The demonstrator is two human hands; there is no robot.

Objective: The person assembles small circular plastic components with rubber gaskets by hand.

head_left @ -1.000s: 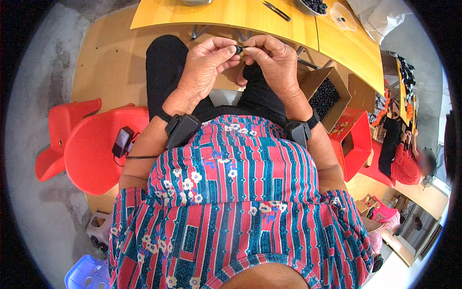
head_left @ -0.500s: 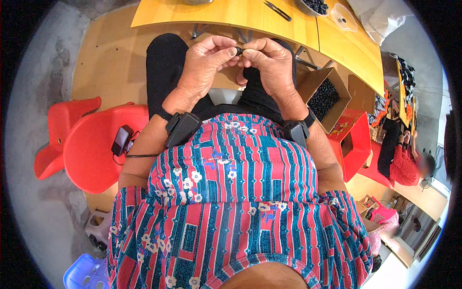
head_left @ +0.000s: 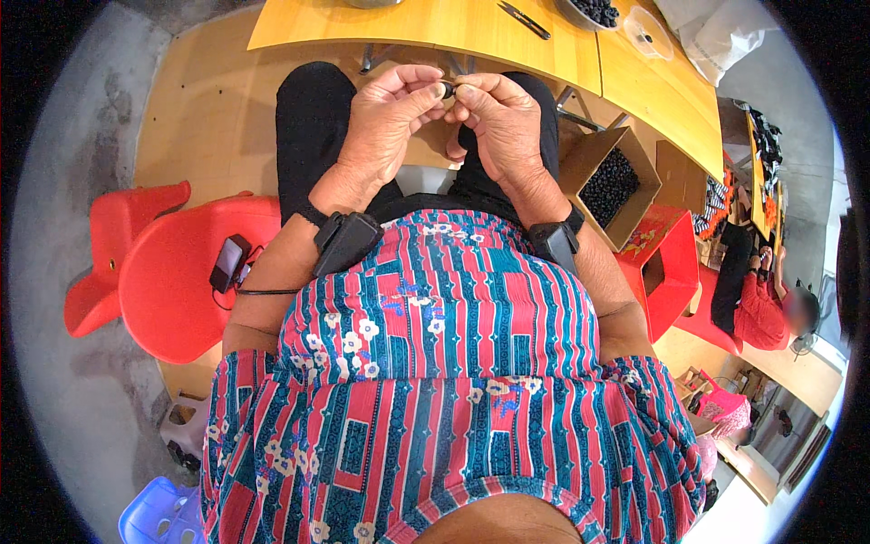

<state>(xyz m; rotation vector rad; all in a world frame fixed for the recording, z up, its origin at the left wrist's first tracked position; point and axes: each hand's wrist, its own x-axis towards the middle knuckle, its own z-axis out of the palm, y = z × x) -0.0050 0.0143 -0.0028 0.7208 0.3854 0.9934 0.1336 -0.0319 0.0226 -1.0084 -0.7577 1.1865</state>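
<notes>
A small black part [head_left: 447, 89] is pinched between the fingertips of both hands, above my lap and just in front of the yellow table's edge. My left hand [head_left: 388, 122] grips it from the left with thumb and forefinger. My right hand [head_left: 497, 122] meets it from the right, fingers curled. Each wrist carries a black strapped device. The part is too small to make out in detail.
The yellow table [head_left: 507, 41] holds a black tool [head_left: 524, 18], a bowl of dark pieces [head_left: 594, 11] and a clear cup [head_left: 645, 29]. A cardboard box of black parts [head_left: 609, 186] stands on a red stool at my right. A red chair [head_left: 172, 272] with a phone is at my left. Another person [head_left: 761, 290] sits far right.
Both hands stay together on the small black part; the fingers have shifted slightly around it. Nothing else has moved.
</notes>
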